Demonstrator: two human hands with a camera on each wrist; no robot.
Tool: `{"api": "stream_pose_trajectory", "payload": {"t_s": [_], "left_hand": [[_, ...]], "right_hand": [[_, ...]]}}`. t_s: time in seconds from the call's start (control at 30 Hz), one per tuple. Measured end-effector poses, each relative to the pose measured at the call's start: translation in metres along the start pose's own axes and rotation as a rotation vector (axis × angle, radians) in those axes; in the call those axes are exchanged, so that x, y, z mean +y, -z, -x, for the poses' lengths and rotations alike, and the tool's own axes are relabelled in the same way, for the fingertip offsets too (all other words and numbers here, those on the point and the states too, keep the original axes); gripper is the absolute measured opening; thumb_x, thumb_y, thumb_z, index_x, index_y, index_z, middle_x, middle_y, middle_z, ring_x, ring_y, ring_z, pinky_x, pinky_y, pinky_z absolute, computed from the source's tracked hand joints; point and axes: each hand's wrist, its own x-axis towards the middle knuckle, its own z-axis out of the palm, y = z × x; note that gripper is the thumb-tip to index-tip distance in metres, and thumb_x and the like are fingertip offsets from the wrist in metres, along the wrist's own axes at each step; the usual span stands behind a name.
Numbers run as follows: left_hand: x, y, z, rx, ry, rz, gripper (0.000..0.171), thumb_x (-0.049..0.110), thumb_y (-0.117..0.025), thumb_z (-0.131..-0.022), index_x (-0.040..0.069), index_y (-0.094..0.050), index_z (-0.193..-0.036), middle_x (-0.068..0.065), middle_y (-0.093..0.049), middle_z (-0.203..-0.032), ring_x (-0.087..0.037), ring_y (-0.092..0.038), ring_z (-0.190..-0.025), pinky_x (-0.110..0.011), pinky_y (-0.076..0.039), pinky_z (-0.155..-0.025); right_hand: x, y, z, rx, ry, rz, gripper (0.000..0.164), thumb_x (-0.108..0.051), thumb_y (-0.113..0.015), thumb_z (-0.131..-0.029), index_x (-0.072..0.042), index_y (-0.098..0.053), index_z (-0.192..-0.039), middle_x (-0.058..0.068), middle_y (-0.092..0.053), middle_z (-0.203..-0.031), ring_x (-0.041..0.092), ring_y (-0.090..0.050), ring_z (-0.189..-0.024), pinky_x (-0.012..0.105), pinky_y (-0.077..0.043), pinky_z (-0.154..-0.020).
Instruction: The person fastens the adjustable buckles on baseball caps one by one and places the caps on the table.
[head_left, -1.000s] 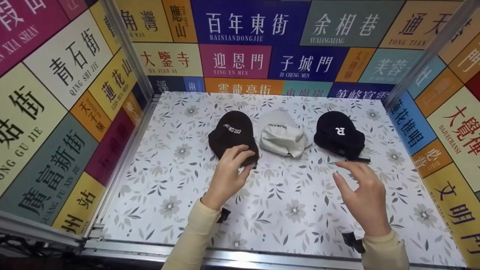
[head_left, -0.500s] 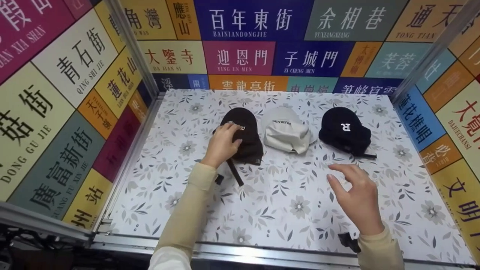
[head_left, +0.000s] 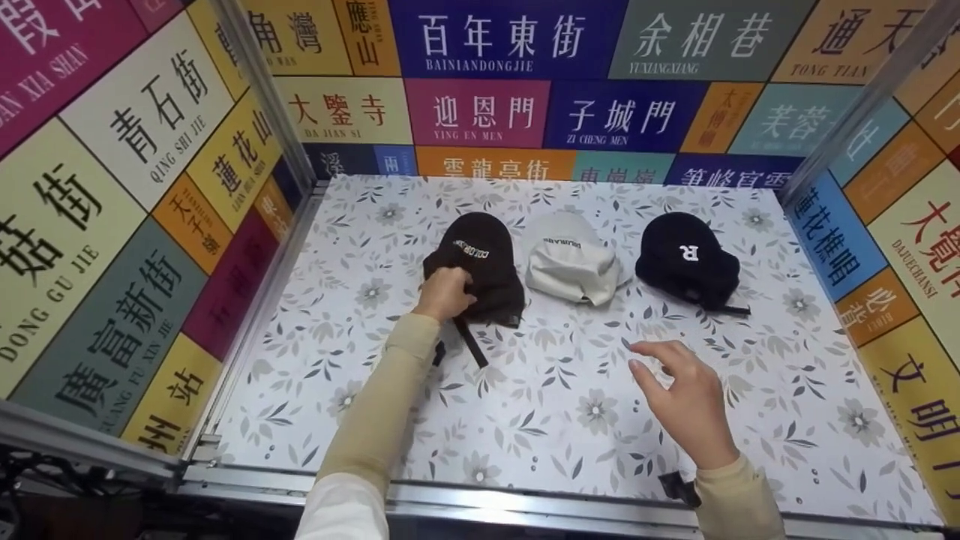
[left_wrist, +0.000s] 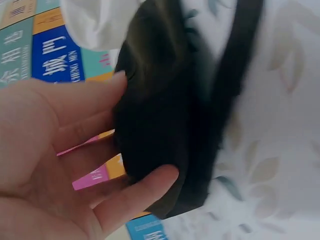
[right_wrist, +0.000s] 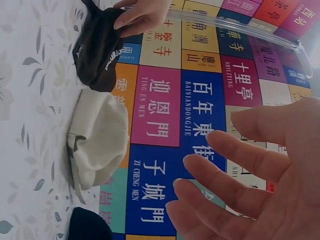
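A dark brown baseball cap (head_left: pixel 491 281) with light lettering lies at the left of a row of caps. My left hand (head_left: pixel 444 292) grips its near left side; in the left wrist view the thumb (left_wrist: pixel 155 182) lies over the dark fabric, with other fingers partly hidden behind it. A loose strap (head_left: pixel 470 343) hangs from that cap toward me. Beside it sits an off-white cap (head_left: pixel 574 266), its front crumpled. Farther right is a navy cap (head_left: pixel 686 259) with a white R. My right hand (head_left: pixel 686 390) hovers below the caps, fingers parted, holding nothing.
The caps lie on a white floral tabletop (head_left: pixel 555 450) with a metal rail (head_left: pixel 480 504) along its front edge. Panels with colourful street-name signs (head_left: pixel 480 112) enclose the back and both sides. Metal posts (head_left: pixel 274 97) stand at the back corners.
My left hand moved over the brown cap, whose strap came into sight, then down onto its near left side. My right hand shifted slightly left. The white and navy caps stayed put.
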Motion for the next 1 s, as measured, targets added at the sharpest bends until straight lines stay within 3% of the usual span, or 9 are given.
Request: {"api": "stream_pose_trajectory", "payload": {"t_s": [0.2, 0.33, 0.7, 1.0], "left_hand": [[-0.004, -0.012, -0.003, 0.134, 0.049, 0.049, 0.011, 0.014, -0.073, -0.074, 0.011, -0.072, -0.084, -0.005, -0.067, -0.085, -0.028, -0.062, -0.082, -0.04, -0.047, -0.076], [-0.002, -0.008, -0.006, 0.218, 0.039, 0.091, 0.005, 0.013, -0.071, -0.077, 0.012, -0.073, -0.081, -0.003, -0.068, -0.081, -0.025, -0.062, -0.08, -0.038, -0.047, -0.075], [0.006, 0.043, -0.028, 0.367, 0.023, 0.049, 0.008, 0.016, -0.065, -0.082, 0.013, -0.073, -0.084, -0.003, -0.067, -0.081, -0.025, -0.062, -0.079, -0.038, -0.048, -0.073], [0.023, 0.079, -0.028, 0.49, 0.015, 0.064, 0.009, 0.018, -0.064, -0.083, 0.014, -0.072, -0.082, -0.003, -0.067, -0.078, -0.028, -0.058, -0.073, -0.041, -0.045, -0.069]], "right_hand": [[0.002, -0.001, 0.0, -0.01, 0.008, -0.004, 0.023, -0.03, -0.067, -0.081, -0.027, -0.067, -0.104, -0.014, -0.06, -0.1, 0.007, -0.056, -0.091, 0.031, -0.045, -0.071], [0.002, 0.0, 0.001, -0.012, 0.008, -0.007, 0.023, -0.028, -0.067, -0.081, -0.027, -0.067, -0.104, -0.013, -0.061, -0.1, 0.008, -0.057, -0.092, 0.031, -0.046, -0.071], [0.005, 0.0, 0.002, -0.012, -0.009, -0.002, 0.022, -0.03, -0.065, -0.083, -0.027, -0.067, -0.104, -0.015, -0.06, -0.1, 0.006, -0.055, -0.093, 0.026, -0.044, -0.072], [0.009, 0.003, 0.003, -0.012, -0.013, 0.003, 0.021, -0.03, -0.066, -0.082, -0.027, -0.067, -0.104, -0.014, -0.06, -0.099, 0.006, -0.056, -0.093, 0.028, -0.046, -0.072]]}}
